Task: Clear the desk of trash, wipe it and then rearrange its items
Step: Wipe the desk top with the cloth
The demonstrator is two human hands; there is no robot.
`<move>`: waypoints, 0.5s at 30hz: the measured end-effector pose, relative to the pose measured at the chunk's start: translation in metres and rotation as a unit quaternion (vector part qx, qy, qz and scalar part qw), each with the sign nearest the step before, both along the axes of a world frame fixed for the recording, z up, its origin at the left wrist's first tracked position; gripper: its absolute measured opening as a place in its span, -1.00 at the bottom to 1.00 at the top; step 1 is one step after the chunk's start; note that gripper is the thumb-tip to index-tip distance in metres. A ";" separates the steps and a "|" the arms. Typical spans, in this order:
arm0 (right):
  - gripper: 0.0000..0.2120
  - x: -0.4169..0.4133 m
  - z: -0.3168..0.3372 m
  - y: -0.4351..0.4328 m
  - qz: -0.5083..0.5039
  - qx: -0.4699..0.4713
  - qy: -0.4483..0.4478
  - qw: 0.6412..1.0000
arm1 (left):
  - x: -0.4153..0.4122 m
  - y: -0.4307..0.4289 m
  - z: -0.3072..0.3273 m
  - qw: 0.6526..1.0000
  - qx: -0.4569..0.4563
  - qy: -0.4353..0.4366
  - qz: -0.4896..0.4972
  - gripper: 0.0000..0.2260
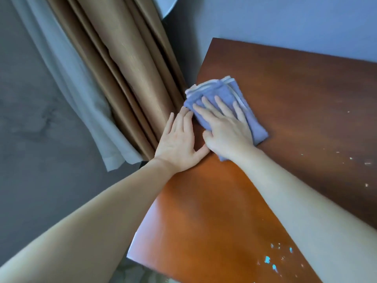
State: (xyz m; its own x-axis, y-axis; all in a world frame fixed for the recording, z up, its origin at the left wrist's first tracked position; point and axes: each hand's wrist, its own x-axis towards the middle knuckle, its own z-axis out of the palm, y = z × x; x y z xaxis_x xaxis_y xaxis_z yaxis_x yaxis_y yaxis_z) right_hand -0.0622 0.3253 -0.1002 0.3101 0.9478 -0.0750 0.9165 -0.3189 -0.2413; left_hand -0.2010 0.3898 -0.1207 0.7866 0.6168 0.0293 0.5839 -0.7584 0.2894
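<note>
You've got the blue cloth (214, 93) folded into a thick pad, and it sits on the far-left corner area of the wooden desk (295, 99), one corner poking just past the left edge toward the tan curtain (126, 78). Your right hand (226, 131) lies flat on top of it, fingers straight and fanned out, pressing down rather than gripping. Your left hand (179, 141) is flat too, palm down on the desk's left edge, with its fingertips up against the cloth's near corner; it looks as if they touch it. Neither hand holds anything.

So where are you in the job? I'd call this the wiping stage, well under way but not finished. The stretch of desk in view shows no wrappers or clutter, so the trash step looks done, as far as this angle tells. The surface isn't clean yet, though: pale bluish flecks (273, 260) are scattered near the front edge by your right forearm, and a few more specks (359, 162) dot the right side. Whether they're crumbs or chipped finish I can't say. Those zones need a pass with the cloth. The rearranging looks not yet begun, and none of the desk's items show here. A white curtain (77, 88) hangs beside the tan one over the grey floor (30, 119).
</note>
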 end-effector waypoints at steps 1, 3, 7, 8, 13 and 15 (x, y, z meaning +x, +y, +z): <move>-0.33 0.008 0.006 -0.015 0.053 -0.013 0.025 0.998 | -0.008 -0.007 0.000 1.000 0.002 -0.002 -0.007 -0.20; -0.33 0.038 0.014 -0.042 0.133 -0.034 0.065 0.988 | -0.032 -0.024 0.000 0.999 0.003 0.020 -0.049 -0.21; -0.36 0.052 0.009 -0.063 -0.119 -0.037 0.031 0.992 | -0.064 -0.043 -0.004 0.998 0.019 0.036 -0.055 -0.20; -0.35 0.029 0.006 -0.060 -0.187 -0.037 0.016 0.982 | -0.066 -0.047 -0.004 0.998 0.015 0.035 -0.046 -0.20; -0.33 -0.062 0.001 -0.085 0.023 -0.006 0.048 0.999 | -0.075 -0.049 -0.007 0.997 -0.010 0.001 -0.071 -0.18; -0.34 -0.038 0.011 -0.104 0.103 -0.042 0.105 0.988 | -0.080 -0.052 -0.008 0.997 -0.015 0.004 -0.074 -0.17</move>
